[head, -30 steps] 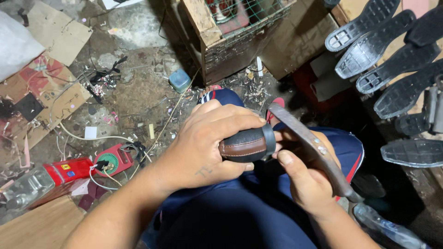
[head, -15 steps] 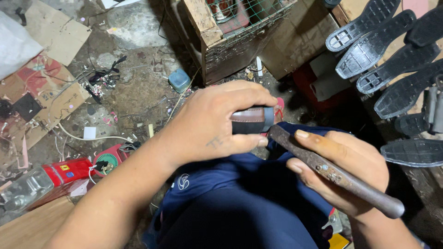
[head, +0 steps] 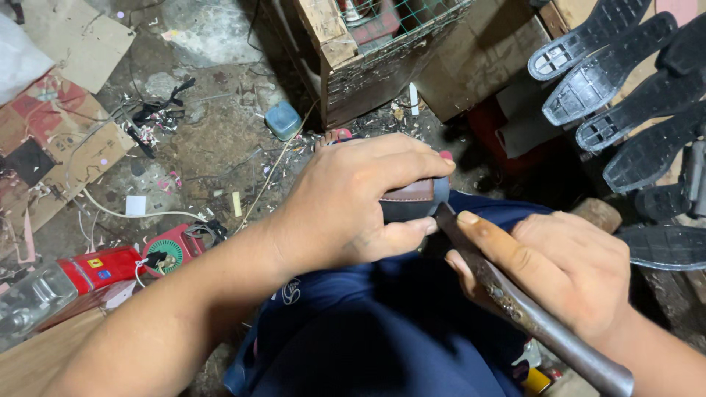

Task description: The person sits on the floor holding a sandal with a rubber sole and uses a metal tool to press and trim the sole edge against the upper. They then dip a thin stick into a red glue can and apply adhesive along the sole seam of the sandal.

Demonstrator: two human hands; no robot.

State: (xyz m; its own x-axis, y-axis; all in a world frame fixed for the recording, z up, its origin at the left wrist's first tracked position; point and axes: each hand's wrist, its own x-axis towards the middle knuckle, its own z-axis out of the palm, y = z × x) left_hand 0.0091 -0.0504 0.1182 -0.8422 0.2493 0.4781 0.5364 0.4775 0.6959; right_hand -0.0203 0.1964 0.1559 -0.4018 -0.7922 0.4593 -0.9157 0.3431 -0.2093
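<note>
While the littered floor point(head: 220, 147) fills the upper left of the view, the work itself sits at its centre, over the person's blue-clad lap point(head: 382, 323). At twelve o'clock stands a wooden crate with wire mesh point(head: 353, 51), and from one to three o'clock a row of black shoe soles point(head: 625, 95) lies fanned out, all bare. At eight o'clock a red power tool point(head: 125, 261) rests on the ground, its white cord trailing up toward nine.

The left hand point(head: 353, 198) is closed firmly around a brown and black shoe piece point(head: 412, 200), fingers wrapped over its top and thumb under it, holding it just above the knee. The right hand point(head: 559, 272), at four o'clock from it, is clenched on a long rusty metal tool point(head: 515, 309), index finger laid along the shaft; the tool's tip touches the piece's lower right edge.

Judging by this, the shaping or prying of that edge is under way and not finished: the tool is engaged with it, and the stitched brown band looks intact. A small blue-capped jar point(head: 282, 120) sits at eleven o'clock.
</note>
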